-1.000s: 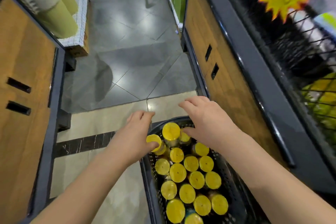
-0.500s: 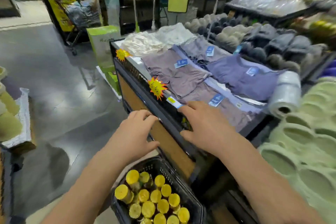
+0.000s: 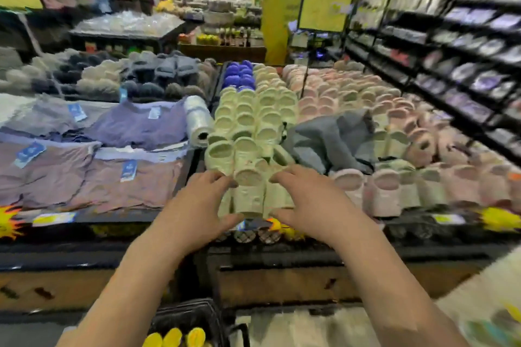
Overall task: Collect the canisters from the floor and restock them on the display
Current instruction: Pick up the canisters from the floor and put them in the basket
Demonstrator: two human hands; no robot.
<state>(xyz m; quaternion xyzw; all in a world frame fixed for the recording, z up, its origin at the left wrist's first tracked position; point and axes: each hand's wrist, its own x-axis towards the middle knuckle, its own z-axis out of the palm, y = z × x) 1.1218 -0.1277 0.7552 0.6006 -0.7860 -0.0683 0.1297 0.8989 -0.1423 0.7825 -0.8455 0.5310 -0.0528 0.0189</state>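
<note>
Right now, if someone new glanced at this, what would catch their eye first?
Probably the left hand and right hand, side by side over the front rows of pale green slippers, with pink slippers massed to the right. Next come the yellow-lidded canisters in the black basket at the bottom edge, and a rumpled grey cloth lying on the slippers right of centre.

Lids of canisters (image 3: 172, 337): yellow. Basket (image 3: 189, 315): black mesh. Green slippers (image 3: 253, 121): pale, plain. Pink slippers (image 3: 352, 87): pale. Violet slippers (image 3: 238, 74): deep blue-violet. Bag (image 3: 332, 141): grey. Shirts (image 3: 135, 127): lilac and mauve, with blue tags (image 3: 128, 169). Starburst label (image 3: 499, 219): yellow. Display (image 3: 282, 287) front: brown wood grain, black rim.
</note>
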